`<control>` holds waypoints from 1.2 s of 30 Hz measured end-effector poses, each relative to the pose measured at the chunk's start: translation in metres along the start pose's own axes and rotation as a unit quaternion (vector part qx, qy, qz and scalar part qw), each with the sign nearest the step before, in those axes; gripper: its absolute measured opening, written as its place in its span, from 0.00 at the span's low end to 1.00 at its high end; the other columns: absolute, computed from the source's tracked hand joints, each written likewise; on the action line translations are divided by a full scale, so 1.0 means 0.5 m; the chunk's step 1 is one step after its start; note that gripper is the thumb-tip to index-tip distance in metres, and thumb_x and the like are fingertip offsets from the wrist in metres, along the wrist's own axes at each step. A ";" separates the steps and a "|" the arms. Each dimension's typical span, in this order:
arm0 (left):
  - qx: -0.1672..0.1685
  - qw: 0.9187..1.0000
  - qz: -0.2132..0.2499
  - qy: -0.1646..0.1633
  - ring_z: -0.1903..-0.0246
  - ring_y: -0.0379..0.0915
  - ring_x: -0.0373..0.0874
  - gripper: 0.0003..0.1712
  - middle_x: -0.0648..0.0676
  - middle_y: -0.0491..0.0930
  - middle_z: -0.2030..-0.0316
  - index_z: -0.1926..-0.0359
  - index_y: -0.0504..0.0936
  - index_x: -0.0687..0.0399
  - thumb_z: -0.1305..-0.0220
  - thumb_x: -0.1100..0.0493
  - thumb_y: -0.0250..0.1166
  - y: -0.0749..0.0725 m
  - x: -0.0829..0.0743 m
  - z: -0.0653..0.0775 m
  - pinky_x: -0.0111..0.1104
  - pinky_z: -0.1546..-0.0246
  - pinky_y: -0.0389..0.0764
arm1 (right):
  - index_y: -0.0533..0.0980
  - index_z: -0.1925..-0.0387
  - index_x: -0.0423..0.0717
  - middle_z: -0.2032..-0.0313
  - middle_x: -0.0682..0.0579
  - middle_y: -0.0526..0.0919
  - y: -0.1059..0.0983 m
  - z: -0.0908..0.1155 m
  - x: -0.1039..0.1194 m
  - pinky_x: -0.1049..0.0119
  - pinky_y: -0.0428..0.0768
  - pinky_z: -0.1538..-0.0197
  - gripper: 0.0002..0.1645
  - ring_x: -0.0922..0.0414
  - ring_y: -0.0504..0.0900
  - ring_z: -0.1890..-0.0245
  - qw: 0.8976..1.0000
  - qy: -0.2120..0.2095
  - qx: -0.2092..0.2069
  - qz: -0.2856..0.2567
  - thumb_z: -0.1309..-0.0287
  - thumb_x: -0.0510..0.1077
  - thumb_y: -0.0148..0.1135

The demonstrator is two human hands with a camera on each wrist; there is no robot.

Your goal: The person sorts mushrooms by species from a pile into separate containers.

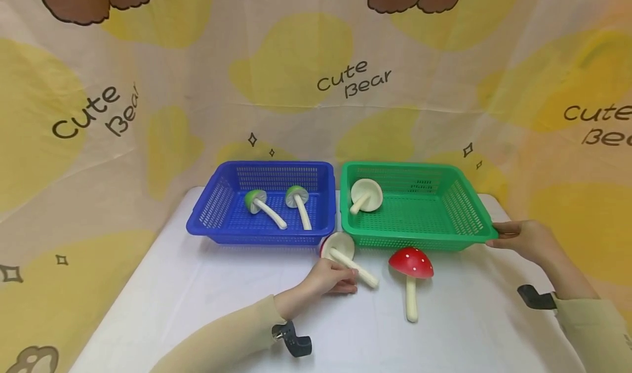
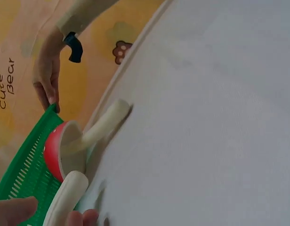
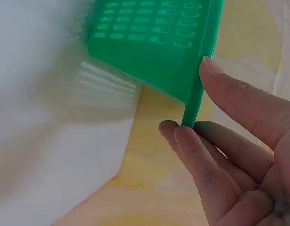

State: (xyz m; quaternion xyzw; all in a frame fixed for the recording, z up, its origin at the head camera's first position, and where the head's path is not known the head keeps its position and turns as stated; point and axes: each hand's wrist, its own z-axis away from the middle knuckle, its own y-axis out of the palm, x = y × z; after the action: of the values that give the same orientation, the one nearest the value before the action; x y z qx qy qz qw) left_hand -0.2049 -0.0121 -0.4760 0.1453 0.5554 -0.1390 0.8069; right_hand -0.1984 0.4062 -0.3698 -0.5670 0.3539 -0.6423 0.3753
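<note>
Slanting toward four o'clock, the nearest mushroom [image 1: 351, 264] lies at one from the parted left hand [image 1: 328, 277] (right hand [image 1: 526, 239] pinches the green basket [image 1: 419, 241]).

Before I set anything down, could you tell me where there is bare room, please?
Free: the tabletop between the blue basket and left sleeve; the right half of the green basket. Crowded: beside the left hand, with two red mushrooms.
</note>
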 end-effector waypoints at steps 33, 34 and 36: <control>-0.025 0.994 0.110 -0.001 0.64 0.81 0.46 0.12 0.61 0.81 0.65 0.59 0.75 0.75 0.37 0.67 0.60 0.023 0.020 0.018 0.40 0.55 0.84 | 0.69 0.42 0.28 0.56 0.35 0.84 0.002 -0.002 -0.002 0.41 0.77 0.59 0.48 0.29 0.71 0.49 1.000 0.000 -0.002 0.006 0.52 0.61 0.70; -0.021 0.995 0.101 0.001 0.64 0.81 0.46 0.11 0.60 0.80 0.66 0.60 0.76 0.75 0.38 0.67 0.61 0.021 0.020 0.022 0.39 0.56 0.84 | 0.69 0.41 0.28 0.56 0.35 0.84 0.002 -0.002 -0.002 0.41 0.77 0.59 0.48 0.28 0.71 0.49 1.000 0.000 -0.002 0.007 0.52 0.61 0.69; -0.010 0.996 0.087 0.005 0.66 0.82 0.45 0.11 0.57 0.80 0.68 0.60 0.77 0.76 0.39 0.67 0.62 0.017 0.019 0.031 0.39 0.57 0.85 | 0.68 0.41 0.28 0.56 0.35 0.83 0.002 -0.002 -0.003 0.40 0.77 0.58 0.49 0.28 0.70 0.48 1.000 0.001 0.000 0.006 0.52 0.61 0.69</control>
State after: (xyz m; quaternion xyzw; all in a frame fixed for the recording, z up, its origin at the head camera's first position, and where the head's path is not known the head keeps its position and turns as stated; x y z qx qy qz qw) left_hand -0.1853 -0.0108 -0.4789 0.1857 0.5462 -0.0616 0.8145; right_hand -0.1992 0.4070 -0.3712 -0.5644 0.3577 -0.6403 0.3788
